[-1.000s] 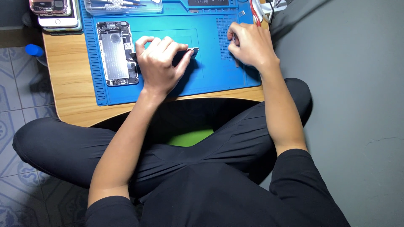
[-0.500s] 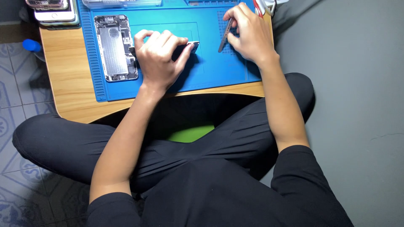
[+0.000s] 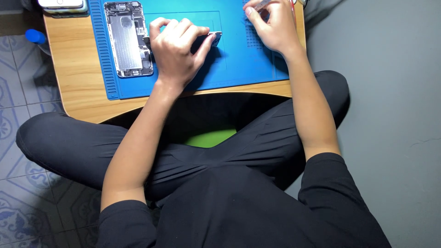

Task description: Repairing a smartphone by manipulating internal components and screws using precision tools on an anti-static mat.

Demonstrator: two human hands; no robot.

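My left hand [image 3: 177, 48] rests on the blue work mat [image 3: 239, 64] and grips a dark flat phone part [image 3: 212, 36] whose end sticks out past my fingers. An opened phone body [image 3: 127, 39] with bare metal insides lies on the mat just left of that hand. My right hand [image 3: 272, 25] is at the mat's far right edge, fingers pinched on a thin tool [image 3: 260, 4] that is partly cut off by the top of the frame.
The mat lies on a low wooden table [image 3: 73, 78] over my crossed legs. A stack of phones [image 3: 62, 4] sits at the table's far left corner. A small blue object [image 3: 35, 36] is on the tiled floor to the left. A green cushion [image 3: 211, 138] shows beneath me.
My right hand took up a thin tool at the mat's right edge and now pinches it near the top. My left hand has kept its hold on the dark part.
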